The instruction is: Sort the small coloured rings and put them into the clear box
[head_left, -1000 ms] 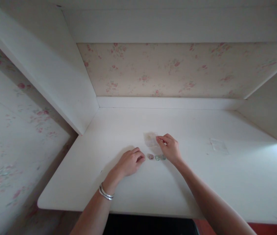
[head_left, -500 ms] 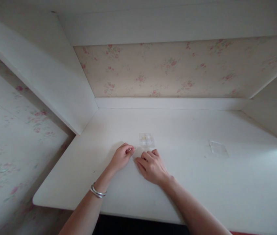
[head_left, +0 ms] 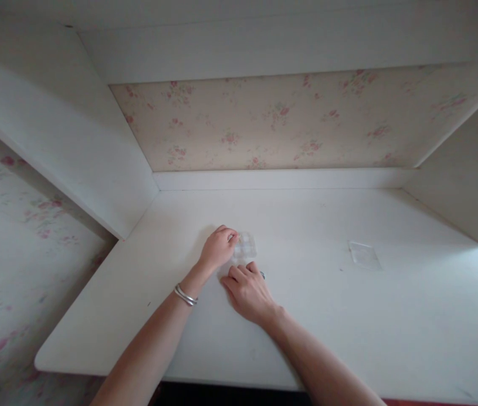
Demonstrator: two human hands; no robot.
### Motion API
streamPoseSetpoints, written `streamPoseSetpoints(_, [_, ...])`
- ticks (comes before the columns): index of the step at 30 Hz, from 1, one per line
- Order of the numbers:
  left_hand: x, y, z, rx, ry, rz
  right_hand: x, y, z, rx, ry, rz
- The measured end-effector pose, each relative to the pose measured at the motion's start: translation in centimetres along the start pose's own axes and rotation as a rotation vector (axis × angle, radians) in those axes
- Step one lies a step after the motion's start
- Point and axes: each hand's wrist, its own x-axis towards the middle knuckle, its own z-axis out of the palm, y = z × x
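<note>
A small clear plastic box [head_left: 245, 246] with compartments lies on the white desk, partly covered by my left hand [head_left: 218, 246]. The thumb and fingers of that hand are pinched together at the box's upper left side; whatever is between them is too small to make out. Just below the box, my right hand [head_left: 247, 290] rests on the desk with its fingers curled down and their tips hidden. A small dark shiny spot shows beside its outer finger. Farther right lies a flat clear plastic lid or panel [head_left: 364, 255].
The white desk [head_left: 306, 327] has a rounded front left corner. A white side panel [head_left: 78, 141] rises at the left and another [head_left: 471, 169] at the right. Flowered wallpaper [head_left: 260, 124] covers the back, under an overhanging white board [head_left: 264, 51]. Small dark specks dot the desktop.
My left hand has moved up and right from beside the box to its upper left side, still pinched. The right hand stays just below the box. The view has shifted slightly.
</note>
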Motion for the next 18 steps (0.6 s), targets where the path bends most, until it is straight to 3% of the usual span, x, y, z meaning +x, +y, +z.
streamPoseSetpoints(6, [0.3,-0.7,1.0,0.054,-0.059,-0.053,-0.1,0.3,0.1,0.038,0.055,0.033])
streamPoseSetpoints(10, [-0.5,-1.2,0.5,0.009,0.001,-0.049,-0.1,0.4,0.2,0.074,0.096,0.045])
streamPoseSetpoints(14, [-2.7,-1.8,-0.8,-0.077,0.034,-0.054,0.0,0.7,0.2,0.146,0.142,0.078])
streamPoseSetpoints(18, [-5.9,-2.3,-1.9,-0.183,-0.096,-0.040,0.0,1.2,-0.1,0.221,0.205,0.135])
